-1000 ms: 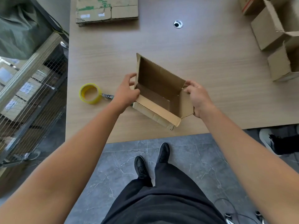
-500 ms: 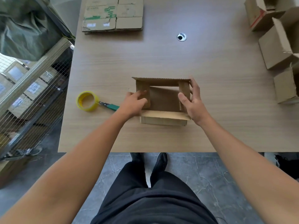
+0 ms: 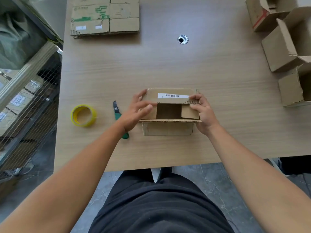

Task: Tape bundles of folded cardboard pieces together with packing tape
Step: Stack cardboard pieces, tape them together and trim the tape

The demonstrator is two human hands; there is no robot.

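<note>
left hand (image 3: 134,113) flat, fingers straight, pressing box (image 3: 168,129) flap down; right hand (image 3: 204,115) gripping the right flap, steadying box so flaps fold in. tape (image 3: 83,115) and knife (image 3: 116,109) lying just left of left hand, reachable.

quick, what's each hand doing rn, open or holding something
left hand: open, fingers straight, touching the left end of the cardboard box.
right hand: closed, fingers curled on the box's right flaps.

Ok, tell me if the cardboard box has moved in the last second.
Yes. The cardboard box has turned counter-clockwise, from skewed to square with the near edge of the table.
</note>
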